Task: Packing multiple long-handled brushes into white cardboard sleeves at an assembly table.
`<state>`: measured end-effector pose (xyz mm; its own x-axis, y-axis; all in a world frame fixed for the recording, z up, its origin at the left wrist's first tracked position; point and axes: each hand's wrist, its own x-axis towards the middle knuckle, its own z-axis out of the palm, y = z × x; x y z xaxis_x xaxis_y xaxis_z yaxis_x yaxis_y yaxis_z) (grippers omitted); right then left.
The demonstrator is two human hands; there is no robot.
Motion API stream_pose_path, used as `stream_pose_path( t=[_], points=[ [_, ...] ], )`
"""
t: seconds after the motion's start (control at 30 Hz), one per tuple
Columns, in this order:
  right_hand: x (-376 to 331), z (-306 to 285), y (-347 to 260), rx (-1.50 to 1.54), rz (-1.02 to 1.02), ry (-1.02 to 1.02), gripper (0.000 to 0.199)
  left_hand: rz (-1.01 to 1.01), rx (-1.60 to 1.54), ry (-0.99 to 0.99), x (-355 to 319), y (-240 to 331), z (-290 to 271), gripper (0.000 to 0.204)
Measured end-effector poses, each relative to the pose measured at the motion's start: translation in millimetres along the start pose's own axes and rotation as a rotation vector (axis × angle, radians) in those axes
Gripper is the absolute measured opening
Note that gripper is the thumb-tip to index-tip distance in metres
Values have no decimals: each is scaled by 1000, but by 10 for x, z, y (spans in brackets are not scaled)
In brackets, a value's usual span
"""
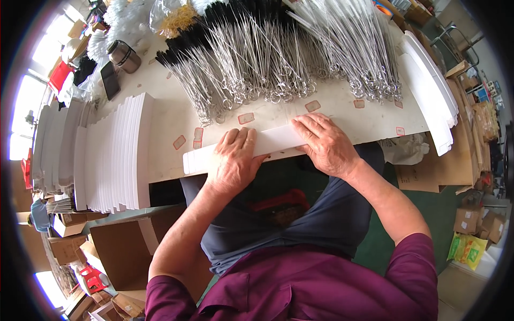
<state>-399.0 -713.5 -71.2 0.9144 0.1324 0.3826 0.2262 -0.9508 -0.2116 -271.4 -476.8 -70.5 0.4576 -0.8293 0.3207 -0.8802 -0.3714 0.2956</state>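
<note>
The long white box [277, 139] lies directly between the person's two hands, along the near edge of the bench [174, 115], in front of the body. Its long axis runs left to right, nearly level with that edge, the right end angled slightly farther away from the person. The left hand [233, 159] crosses it left of the middle, fingers bent over the top and thumb pointing right along the near side; its grip is closed across the box's width, and the left end sticks out beyond it. The right hand [324, 144] covers the right end, fingers laid over the top and thumb at the near side, so that grip is closed on the box too, though the fingers hide the end itself. The right hand is therefore the nearer to an end, with a bare white stretch between the two thumbs. The row of white boxes [112, 156] stands off to the left, on the left hand's side, while the wire-handled brushes [262, 59] lie beyond both hands, their ringed ends toward the person.
</note>
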Motion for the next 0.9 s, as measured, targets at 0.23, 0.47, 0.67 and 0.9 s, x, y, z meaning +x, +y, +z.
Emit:
stream_pose_path(
  t=[0.23, 0.47, 0.67, 0.9],
  points=[
    [-105, -7, -80, 32, 4, -56, 62, 16, 25, 66, -168, 31, 96, 64],
    [102, 303, -497, -87, -29, -98, 66, -13, 156, -68, -215, 86, 213, 78],
    [39, 371, -386, -125, -41, -97, 60, 25, 183, -109, -317, -6, 166, 85],
    [-308, 141, 33, -240, 114, -86, 76, -145, 310, -103, -738, -449, -130, 85]
  ],
)
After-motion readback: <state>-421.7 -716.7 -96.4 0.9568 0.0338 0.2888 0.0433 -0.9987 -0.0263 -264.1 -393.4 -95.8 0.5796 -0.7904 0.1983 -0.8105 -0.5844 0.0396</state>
